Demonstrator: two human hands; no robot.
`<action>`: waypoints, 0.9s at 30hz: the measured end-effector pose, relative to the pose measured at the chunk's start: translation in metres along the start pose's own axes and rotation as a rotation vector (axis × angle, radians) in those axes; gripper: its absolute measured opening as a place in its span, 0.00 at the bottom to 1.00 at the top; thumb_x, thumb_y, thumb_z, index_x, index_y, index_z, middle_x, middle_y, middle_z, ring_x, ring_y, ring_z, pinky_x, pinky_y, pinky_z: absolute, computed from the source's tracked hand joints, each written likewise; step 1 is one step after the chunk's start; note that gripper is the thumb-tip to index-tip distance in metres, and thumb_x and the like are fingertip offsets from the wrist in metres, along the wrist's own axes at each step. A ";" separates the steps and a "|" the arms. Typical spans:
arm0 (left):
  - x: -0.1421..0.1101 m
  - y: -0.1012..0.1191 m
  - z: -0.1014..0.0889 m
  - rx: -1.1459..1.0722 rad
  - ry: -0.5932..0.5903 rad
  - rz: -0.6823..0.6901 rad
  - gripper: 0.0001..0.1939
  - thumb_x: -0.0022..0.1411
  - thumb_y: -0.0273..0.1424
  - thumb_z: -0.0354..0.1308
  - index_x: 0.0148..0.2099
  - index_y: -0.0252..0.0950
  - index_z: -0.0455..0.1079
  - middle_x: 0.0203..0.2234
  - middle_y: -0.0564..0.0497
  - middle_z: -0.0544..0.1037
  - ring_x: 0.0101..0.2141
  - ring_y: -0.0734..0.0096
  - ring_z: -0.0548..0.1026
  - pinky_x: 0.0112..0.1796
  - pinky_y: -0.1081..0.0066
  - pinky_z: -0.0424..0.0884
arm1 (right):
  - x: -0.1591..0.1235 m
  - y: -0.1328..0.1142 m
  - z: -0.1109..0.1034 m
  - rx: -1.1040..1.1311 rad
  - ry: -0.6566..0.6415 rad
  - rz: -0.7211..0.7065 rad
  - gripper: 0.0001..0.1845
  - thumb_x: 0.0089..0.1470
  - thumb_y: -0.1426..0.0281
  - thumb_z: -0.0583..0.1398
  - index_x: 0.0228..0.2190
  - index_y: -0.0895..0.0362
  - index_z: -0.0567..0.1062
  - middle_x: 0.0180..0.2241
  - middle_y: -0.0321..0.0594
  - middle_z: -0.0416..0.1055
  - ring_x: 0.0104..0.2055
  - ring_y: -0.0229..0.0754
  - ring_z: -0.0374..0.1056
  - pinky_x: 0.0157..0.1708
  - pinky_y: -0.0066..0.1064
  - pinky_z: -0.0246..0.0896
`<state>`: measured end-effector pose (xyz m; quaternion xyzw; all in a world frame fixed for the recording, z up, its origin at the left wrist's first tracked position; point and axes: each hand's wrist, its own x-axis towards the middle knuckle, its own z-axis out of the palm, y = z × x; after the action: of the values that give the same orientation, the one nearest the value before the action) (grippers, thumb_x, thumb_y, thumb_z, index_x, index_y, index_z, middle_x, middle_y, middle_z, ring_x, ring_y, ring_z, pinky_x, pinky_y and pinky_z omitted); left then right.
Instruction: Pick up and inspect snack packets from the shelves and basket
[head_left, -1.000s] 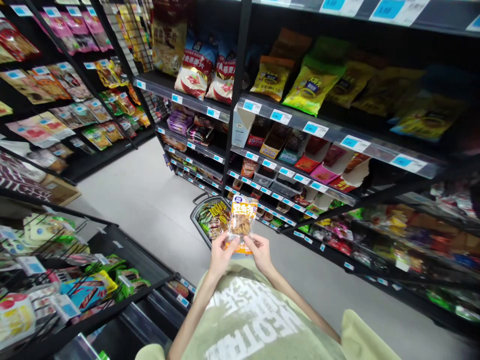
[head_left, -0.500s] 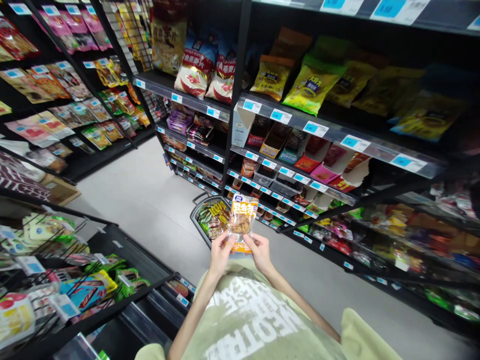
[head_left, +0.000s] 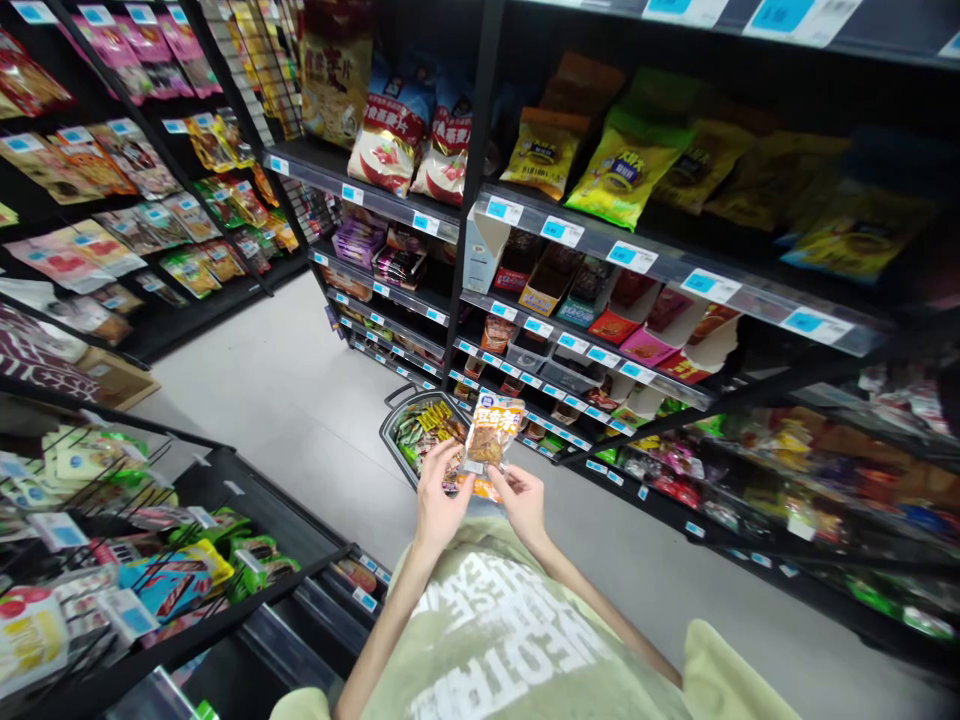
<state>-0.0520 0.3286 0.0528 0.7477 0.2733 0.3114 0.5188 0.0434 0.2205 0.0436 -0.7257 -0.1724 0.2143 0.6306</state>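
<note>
In front of my chest, a small clear-and-orange snack packet [head_left: 493, 432] with white lettering and brown food inside is tilted to the right. My right hand [head_left: 525, 505] pinches its lower edge, thumb on the front. My left hand [head_left: 441, 500] is at the lower left, its fingers raised behind the packet's side and its thumb bent inward. Below the packet, between the two hands, an orange-and-white printed piece [head_left: 486, 488] shows, seemingly part of a second packet at my left thumb; the fingers partly cover it. Beyond my hands, a dark shopping basket [head_left: 388, 432] holds several snack packs.
A tall black shelf [head_left: 420, 212] with bagged and boxed snacks stands ahead and to the right. Hanging packs fill a rack [head_left: 172, 330] at the far left. A low bin shelf [head_left: 285, 520] is close on my left. Grey floor [head_left: 300, 400] runs between them.
The packet has gone from upright to tilted right. My left fingers have lifted and spread from its lower left corner, while my right hand still pinches it.
</note>
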 end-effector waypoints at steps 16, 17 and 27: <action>-0.011 -0.015 0.009 -0.315 -0.132 -0.120 0.46 0.48 0.22 0.63 0.67 0.39 0.51 0.60 0.41 0.66 0.59 0.55 0.66 0.61 0.53 0.59 | 0.004 -0.020 -0.011 -0.418 -0.354 -0.707 0.16 0.51 0.72 0.62 0.44 0.51 0.77 0.45 0.46 0.72 0.48 0.48 0.67 0.46 0.44 0.66; -0.012 -0.014 0.010 -0.380 -0.154 -0.153 0.45 0.49 0.24 0.64 0.67 0.38 0.50 0.58 0.40 0.67 0.57 0.56 0.68 0.60 0.54 0.61 | 0.004 -0.019 -0.011 -0.405 -0.372 -0.717 0.17 0.51 0.72 0.62 0.45 0.51 0.76 0.44 0.45 0.72 0.48 0.48 0.67 0.47 0.44 0.66; -0.010 -0.003 0.011 -0.635 -0.261 -0.250 0.49 0.46 0.36 0.71 0.65 0.37 0.52 0.58 0.37 0.67 0.57 0.53 0.69 0.58 0.55 0.65 | 0.004 -0.008 -0.012 -0.324 -0.377 -0.765 0.22 0.50 0.76 0.60 0.47 0.50 0.76 0.38 0.42 0.76 0.38 0.44 0.70 0.39 0.40 0.68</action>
<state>-0.0505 0.3150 0.0447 0.5435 0.1837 0.2172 0.7897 0.0535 0.2140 0.0522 -0.6476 -0.5711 0.0648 0.5002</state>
